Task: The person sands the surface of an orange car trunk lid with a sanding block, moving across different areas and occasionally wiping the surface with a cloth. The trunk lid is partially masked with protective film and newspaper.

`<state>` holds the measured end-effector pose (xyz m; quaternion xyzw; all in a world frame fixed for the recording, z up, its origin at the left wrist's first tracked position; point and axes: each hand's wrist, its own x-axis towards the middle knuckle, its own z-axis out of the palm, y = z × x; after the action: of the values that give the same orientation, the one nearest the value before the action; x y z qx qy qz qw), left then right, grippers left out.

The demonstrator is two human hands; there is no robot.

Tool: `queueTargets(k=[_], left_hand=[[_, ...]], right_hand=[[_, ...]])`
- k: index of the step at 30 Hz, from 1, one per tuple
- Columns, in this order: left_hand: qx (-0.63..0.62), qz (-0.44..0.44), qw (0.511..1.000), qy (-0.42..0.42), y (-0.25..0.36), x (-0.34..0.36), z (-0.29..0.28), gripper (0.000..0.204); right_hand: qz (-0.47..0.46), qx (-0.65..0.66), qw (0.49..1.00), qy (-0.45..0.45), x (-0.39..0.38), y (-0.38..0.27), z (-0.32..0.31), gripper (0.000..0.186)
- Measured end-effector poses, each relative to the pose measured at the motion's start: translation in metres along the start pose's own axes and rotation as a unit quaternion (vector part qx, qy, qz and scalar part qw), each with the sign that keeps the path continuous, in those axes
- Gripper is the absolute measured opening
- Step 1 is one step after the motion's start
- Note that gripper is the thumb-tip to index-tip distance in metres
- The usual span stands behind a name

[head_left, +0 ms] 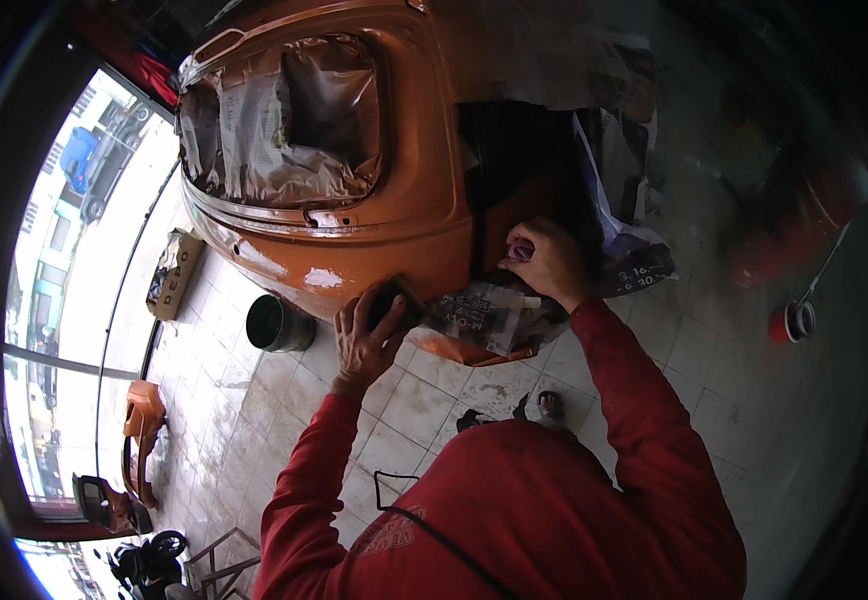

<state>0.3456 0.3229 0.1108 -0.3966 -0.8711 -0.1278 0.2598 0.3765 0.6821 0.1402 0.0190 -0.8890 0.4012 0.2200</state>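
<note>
My left hand point(369, 328) around a dark block point(391, 298), right hand point(546, 262) tight around a purple thing point(521, 251), floor point(404, 411) by the car's point(419, 190) near edge

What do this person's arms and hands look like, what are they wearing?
The left hand and right hand are ungloved. The left sleeve and right sleeve are long, red and creased, ending near the wrists. They belong to a red top with a faint printed marking; a thin black cord crosses its front.

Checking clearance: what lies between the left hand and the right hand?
In the head view, a dark block at the left hand, then printed paper beside the orange car body, reaching toward the right hand.
</note>
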Motion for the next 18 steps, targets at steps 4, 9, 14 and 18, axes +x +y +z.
queueTargets(k=[4, 9, 14, 18], left_hand=[[-0.032, 0.063, 0.997, 0.003, 0.030, 0.073, 0.004, 0.063], [-0.035, 0.027, 0.999, -0.004, 0.057, 0.109, 0.006, 0.063], [-0.040, 0.042, 0.998, 0.000, 0.069, 0.076, 0.007, 0.065], [-0.043, 0.018, 0.999, -0.016, 0.075, 0.117, -0.004, 0.068]], right_hand=[[-0.004, -0.005, 1.000, -0.010, 0.000, 0.007, 0.002, 0.035], [-0.033, -0.022, 0.999, 0.004, 0.001, 0.014, 0.000, 0.031], [-0.025, 0.010, 0.999, -0.032, 0.004, 0.022, 0.002, 0.027], [-0.028, 0.029, 0.999, -0.023, 0.007, 0.028, 0.002, 0.025]])
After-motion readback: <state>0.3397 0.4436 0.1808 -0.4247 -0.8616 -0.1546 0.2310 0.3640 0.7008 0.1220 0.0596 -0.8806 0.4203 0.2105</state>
